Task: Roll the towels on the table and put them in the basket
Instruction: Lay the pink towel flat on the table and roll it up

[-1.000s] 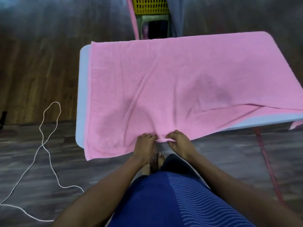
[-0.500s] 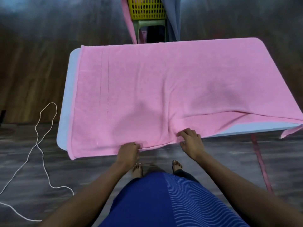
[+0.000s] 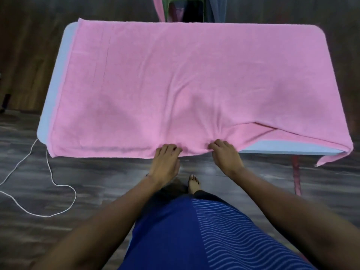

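Pink towel (image 3: 175, 84) spread flat over table (image 3: 55, 90), covers nearly whole top. Pale strip of table bare along left edge, wedge bare at near right. One towel corner hangs off near-right table corner. Left hand (image 3: 165, 162) at near hem, fingers curled together, gripping cloth edge. Right hand (image 3: 227, 157) near it, not touching, fingers clamped on hem; creases radiate from grip. White cord (image 3: 51, 172) loops on wood floor (image 3: 97, 182), left. Bare foot (image 3: 193, 182) below hands. Green stool (image 3: 166, 8) beyond far edge.

no readable text, no labels, brands, numbers or signs on the pink towel (image 3: 175, 84), table (image 3: 55, 88) or blue clothing (image 3: 171, 234)
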`<control>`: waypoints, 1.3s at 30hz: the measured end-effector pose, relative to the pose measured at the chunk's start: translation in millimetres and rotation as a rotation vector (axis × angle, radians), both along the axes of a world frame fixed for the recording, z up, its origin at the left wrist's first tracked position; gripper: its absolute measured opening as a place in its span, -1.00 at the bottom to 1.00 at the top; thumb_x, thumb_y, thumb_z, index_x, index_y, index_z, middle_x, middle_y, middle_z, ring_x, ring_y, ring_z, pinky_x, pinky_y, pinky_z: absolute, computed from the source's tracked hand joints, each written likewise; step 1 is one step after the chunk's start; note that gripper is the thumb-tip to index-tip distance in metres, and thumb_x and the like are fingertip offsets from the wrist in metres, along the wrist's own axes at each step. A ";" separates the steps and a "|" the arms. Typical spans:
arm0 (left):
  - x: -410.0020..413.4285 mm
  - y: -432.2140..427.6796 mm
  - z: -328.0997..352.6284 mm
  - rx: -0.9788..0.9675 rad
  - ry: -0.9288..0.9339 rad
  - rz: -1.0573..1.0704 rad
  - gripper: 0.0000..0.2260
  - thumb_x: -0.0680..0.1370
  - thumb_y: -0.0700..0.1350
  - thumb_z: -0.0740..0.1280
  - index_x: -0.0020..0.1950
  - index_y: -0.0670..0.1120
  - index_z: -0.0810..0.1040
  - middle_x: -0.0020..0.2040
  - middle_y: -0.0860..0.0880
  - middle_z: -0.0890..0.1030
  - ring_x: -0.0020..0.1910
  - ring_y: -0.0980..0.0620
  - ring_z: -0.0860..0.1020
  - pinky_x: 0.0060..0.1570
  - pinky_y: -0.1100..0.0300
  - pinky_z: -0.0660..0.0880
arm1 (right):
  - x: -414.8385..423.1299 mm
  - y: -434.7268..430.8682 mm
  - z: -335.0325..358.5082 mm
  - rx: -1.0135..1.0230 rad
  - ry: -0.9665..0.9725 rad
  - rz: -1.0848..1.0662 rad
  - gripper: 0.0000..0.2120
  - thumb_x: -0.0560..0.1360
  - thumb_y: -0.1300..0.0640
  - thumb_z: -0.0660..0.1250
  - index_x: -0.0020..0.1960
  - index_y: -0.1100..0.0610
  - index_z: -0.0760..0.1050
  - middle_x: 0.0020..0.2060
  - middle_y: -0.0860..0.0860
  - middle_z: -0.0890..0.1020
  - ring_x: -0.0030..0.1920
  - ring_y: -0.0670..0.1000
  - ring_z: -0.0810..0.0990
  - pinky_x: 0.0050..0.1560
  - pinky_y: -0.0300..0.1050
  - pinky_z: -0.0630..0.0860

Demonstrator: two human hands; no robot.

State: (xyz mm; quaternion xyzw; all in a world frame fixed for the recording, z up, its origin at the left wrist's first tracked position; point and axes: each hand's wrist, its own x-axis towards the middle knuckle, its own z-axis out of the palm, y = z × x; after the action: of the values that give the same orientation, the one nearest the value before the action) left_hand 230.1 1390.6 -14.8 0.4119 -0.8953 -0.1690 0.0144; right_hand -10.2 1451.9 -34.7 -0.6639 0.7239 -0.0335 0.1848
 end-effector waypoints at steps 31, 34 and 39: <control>-122.9 -21.1 5.8 0.086 -0.077 0.047 -0.76 0.59 -0.17 0.18 0.23 -0.15 0.48 0.20 -0.14 0.47 0.12 -0.14 0.42 0.02 -0.01 0.39 | -119.3 33.2 27.9 -0.142 0.049 -0.419 -0.76 0.46 0.27 0.32 0.12 0.17 0.57 0.14 0.14 0.56 0.10 0.19 0.54 0.06 0.08 0.47; -157.0 -14.4 8.0 0.156 0.002 0.008 -0.71 0.58 -0.16 0.20 0.30 -0.14 0.46 0.27 -0.15 0.44 0.20 -0.15 0.40 0.08 -0.02 0.38 | -155.9 26.9 28.7 -0.141 0.032 -0.442 -0.71 0.47 0.26 0.30 0.19 0.16 0.53 0.20 0.14 0.53 0.14 0.21 0.51 0.12 0.10 0.44; -228.6 4.3 6.7 0.188 0.078 0.013 -0.67 0.56 -0.14 0.25 0.34 -0.11 0.44 0.33 -0.11 0.43 0.27 -0.14 0.38 0.15 -0.02 0.38 | -231.4 31.7 23.8 -0.083 0.009 -0.498 -0.63 0.50 0.19 0.27 0.30 0.12 0.46 0.32 0.14 0.44 0.29 0.22 0.39 0.23 0.13 0.35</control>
State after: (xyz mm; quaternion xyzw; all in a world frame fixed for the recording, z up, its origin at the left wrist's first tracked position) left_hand 1.5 1394.9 -8.1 0.4106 -0.8714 -0.2684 0.0116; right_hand -241.5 1483.6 -11.0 -0.4722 0.8639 -0.1046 0.1404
